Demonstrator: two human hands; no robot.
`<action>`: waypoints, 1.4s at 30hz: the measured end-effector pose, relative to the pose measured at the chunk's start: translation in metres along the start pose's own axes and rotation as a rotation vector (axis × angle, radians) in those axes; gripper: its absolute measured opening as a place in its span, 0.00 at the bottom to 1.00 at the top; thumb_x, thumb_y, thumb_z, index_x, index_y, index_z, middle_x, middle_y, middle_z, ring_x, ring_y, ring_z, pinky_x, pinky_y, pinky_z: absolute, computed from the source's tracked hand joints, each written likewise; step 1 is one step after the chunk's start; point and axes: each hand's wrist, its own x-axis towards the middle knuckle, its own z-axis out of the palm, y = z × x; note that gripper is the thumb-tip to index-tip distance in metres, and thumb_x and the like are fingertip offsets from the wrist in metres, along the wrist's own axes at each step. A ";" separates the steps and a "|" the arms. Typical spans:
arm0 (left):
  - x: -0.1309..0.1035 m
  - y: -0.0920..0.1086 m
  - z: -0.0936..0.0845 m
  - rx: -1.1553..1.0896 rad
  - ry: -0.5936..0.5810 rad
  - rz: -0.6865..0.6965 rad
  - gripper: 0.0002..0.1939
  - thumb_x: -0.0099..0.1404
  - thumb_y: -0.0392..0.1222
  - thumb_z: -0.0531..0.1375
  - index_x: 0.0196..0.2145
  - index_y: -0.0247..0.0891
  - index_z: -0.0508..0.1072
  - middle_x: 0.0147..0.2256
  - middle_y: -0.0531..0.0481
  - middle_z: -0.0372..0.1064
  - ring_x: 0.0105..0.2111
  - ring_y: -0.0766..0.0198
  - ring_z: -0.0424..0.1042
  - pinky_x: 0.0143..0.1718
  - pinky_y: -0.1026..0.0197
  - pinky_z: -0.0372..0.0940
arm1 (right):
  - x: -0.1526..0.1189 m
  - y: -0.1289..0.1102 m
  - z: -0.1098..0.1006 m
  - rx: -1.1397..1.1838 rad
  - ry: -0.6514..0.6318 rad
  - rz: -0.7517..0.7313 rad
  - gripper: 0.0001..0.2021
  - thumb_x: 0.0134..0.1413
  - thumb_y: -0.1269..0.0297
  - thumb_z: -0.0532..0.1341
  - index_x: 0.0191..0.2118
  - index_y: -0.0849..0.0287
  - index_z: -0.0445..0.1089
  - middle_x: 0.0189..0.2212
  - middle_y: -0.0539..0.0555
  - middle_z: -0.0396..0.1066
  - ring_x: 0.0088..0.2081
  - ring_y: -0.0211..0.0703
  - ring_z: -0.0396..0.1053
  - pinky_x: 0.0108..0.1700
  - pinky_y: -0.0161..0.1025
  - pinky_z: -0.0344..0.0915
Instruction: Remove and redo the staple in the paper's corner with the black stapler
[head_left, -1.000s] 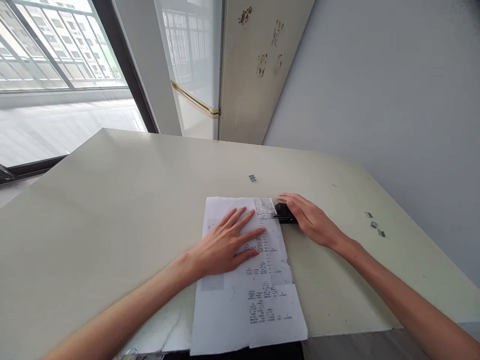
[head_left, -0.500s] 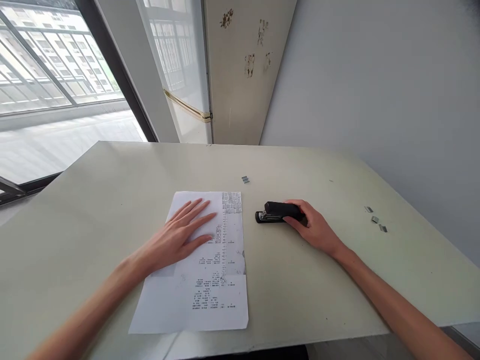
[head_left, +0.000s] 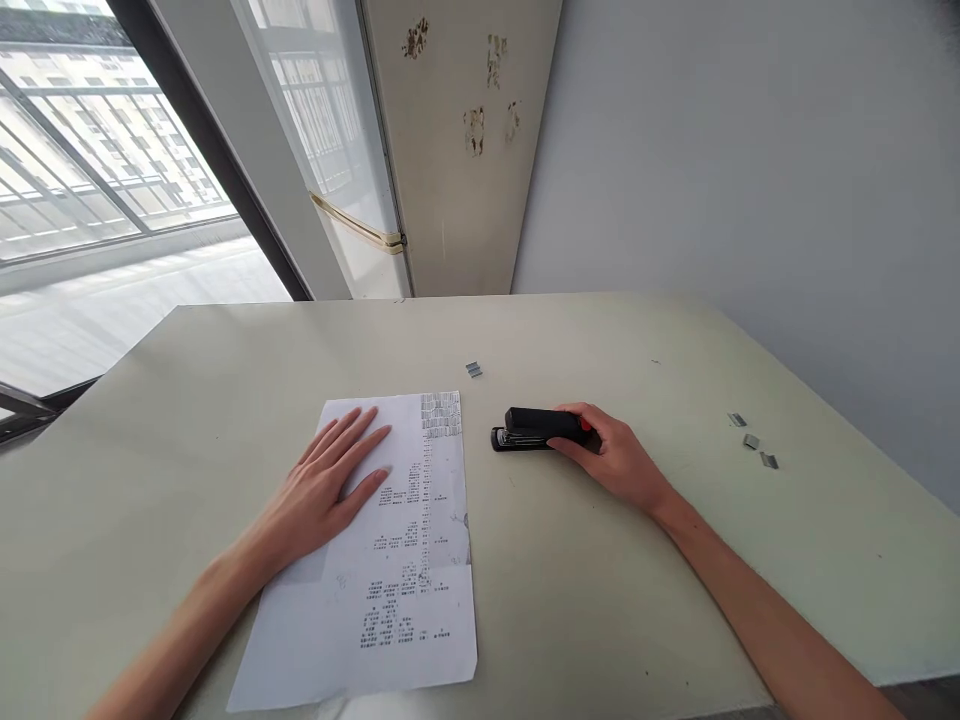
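A printed sheet of white paper [head_left: 435, 620] lies on the pale table, its text upside down to me and a dense block of print at its top right corner. Flat across its upper left part rests my left hand [head_left: 330, 490], fingers spread. Right of the sheet, and apart from it, a black stapler [head_left: 525, 425] sits on the tabletop with its front end pointing left. My right hand [head_left: 611, 455] grips its rear end, thumb on the near side; a bit of red shows beside the fingers.
Short staple strips [head_left: 473, 369] lie beyond the sheet's top right corner. More staple pieces [head_left: 750, 441] are scattered at the right of the table [head_left: 600, 580]. A grey wall [head_left: 712, 150] borders the right side, and a window [head_left: 112, 150] stands at the far left.
The view has shifted slightly to the right. My left hand has slid a little left on the paper. Red on the stapler's rear now shows; my right hand keeps its hold.
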 end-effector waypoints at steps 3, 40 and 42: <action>0.001 0.000 0.003 0.014 0.011 0.016 0.32 0.78 0.59 0.50 0.74 0.50 0.55 0.75 0.52 0.44 0.75 0.46 0.45 0.74 0.35 0.45 | 0.001 0.000 -0.002 0.045 0.010 0.043 0.21 0.61 0.41 0.65 0.52 0.49 0.74 0.46 0.53 0.77 0.45 0.51 0.71 0.46 0.45 0.71; 0.201 0.244 0.104 -0.428 0.183 0.392 0.20 0.76 0.35 0.49 0.62 0.33 0.63 0.58 0.35 0.70 0.59 0.42 0.71 0.57 0.41 0.70 | 0.009 -0.060 -0.042 0.404 0.300 -0.055 0.17 0.57 0.48 0.70 0.47 0.50 0.76 0.42 0.51 0.78 0.48 0.48 0.73 0.53 0.45 0.70; 0.177 0.231 0.094 -0.425 0.144 0.507 0.22 0.74 0.41 0.56 0.63 0.37 0.65 0.61 0.39 0.69 0.64 0.44 0.67 0.64 0.43 0.65 | 0.010 -0.059 -0.036 0.395 0.305 -0.056 0.16 0.57 0.49 0.70 0.47 0.50 0.76 0.40 0.51 0.76 0.45 0.47 0.72 0.51 0.44 0.69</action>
